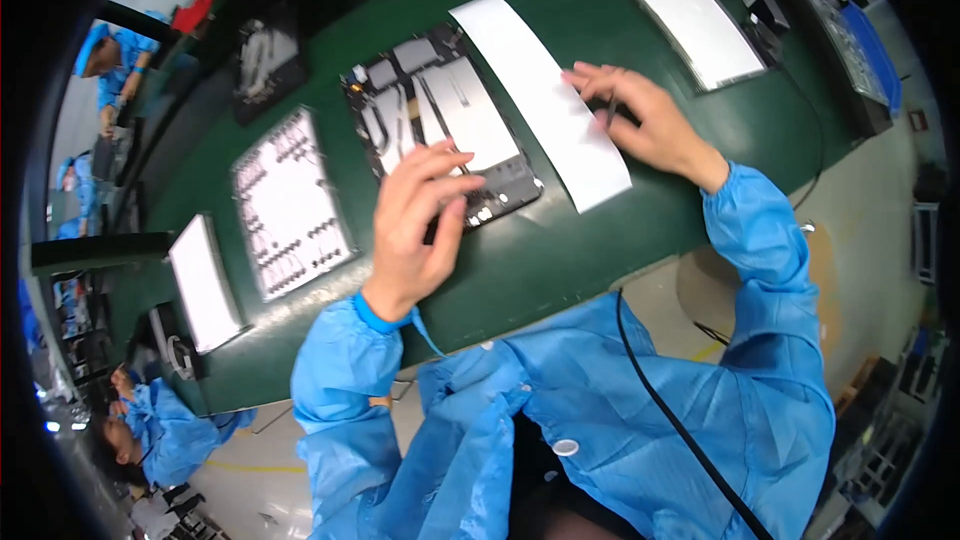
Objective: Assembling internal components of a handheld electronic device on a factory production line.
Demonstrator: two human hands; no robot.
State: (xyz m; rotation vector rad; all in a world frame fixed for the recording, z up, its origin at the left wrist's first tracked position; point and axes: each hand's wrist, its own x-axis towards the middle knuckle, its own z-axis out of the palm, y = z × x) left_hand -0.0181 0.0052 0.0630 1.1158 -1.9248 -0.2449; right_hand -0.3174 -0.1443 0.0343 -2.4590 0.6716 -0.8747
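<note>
An opened flat electronic device [470,105], with silver panels, grey blocks and a dark frame, lies on the green table in front of me. My left hand [415,220] is over its near edge, fingers apart and the thumb close to the dark corner. To the device's right lies a long white strip [530,90], which looks like paper or film. Over the strip's right edge is my right hand [645,120], its fingers loosely bent and spread. A small dark patch shows between thumb and fingers; I cannot tell whether it is shadow or a thing.
Left of the device lies a white sheet with rows of small dark parts [290,205]. Beyond it stands a white panel [203,285]. A white board [695,28] and a dark-framed unit [830,40] are at the right. Other people in blue work at the far left.
</note>
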